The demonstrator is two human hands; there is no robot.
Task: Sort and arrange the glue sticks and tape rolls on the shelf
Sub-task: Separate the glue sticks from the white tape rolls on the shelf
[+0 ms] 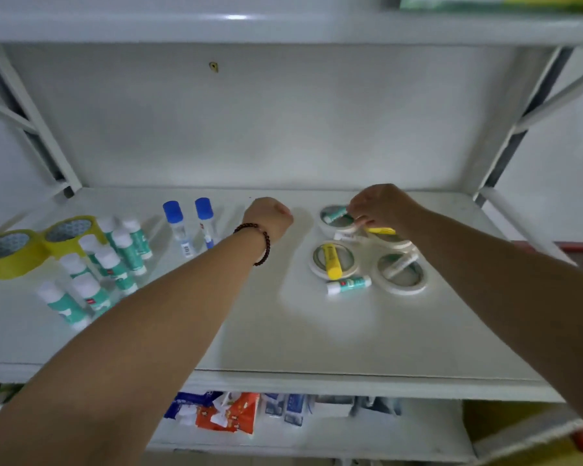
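On the white shelf (283, 331), several upright green-and-white glue sticks (115, 264) stand at the left beside two yellow tape rolls (31, 243). Two blue-capped glue sticks (189, 223) stand behind them. At the right lie several white tape rolls (401, 274), mixed with a yellow glue stick (331, 260) and a green glue stick (349, 284). My right hand (381, 205) pinches a green glue stick (337, 215) lying in the back tape roll. A second yellow stick (381, 231) lies under that hand. My left hand (270, 216) hovers mid-shelf as a fist; I see nothing in it.
The shelf's back panel and slanted side braces close the space behind and beside. An upper shelf hangs overhead. Below the front lip (350, 385), a lower shelf holds red and blue packets (229, 412). A beaded bracelet sits on my left wrist.
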